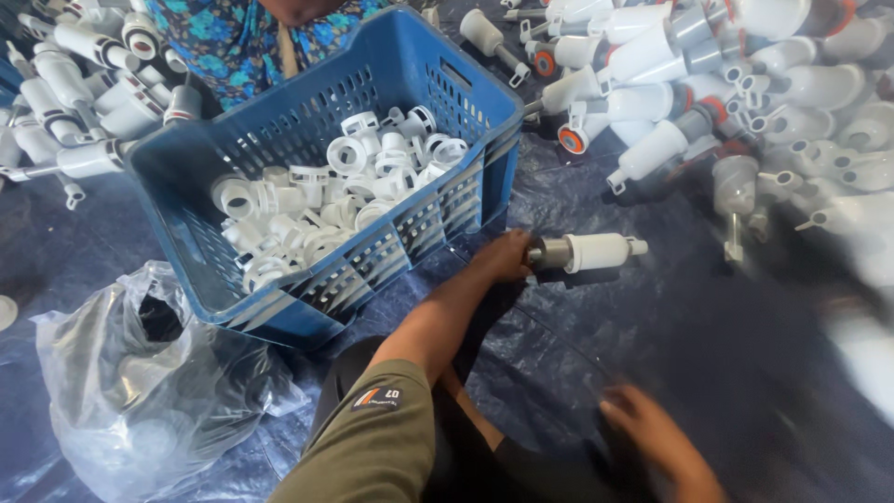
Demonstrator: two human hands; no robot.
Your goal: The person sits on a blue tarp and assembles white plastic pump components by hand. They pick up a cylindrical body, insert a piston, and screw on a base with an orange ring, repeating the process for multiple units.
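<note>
- The right hand (656, 433) hovers low over the dark blue tarpaulin (652, 317), blurred; whether its fingers are spread or curled cannot be told, and it holds nothing visible.
- A crumpled clear plastic bag (140, 373) with dark contents lies at the near left, just beside the crate.
- The left hand (503, 256) reaches forward past the knee, its fingers closed around the grey end of a white plastic valve part (587, 251) that lies on its side on the tarpaulin, just right of the crate's corner.
- A blue slotted crate (447, 70) sits tilted, partly filled with white ring-shaped fittings (345, 186).
- Further off, heaps of white valve bodies (708, 84) with grey and orange collars lie at the right, and more lie at the far left.
- Another person in a blue floral garment (233, 37) sits behind the crate.
</note>
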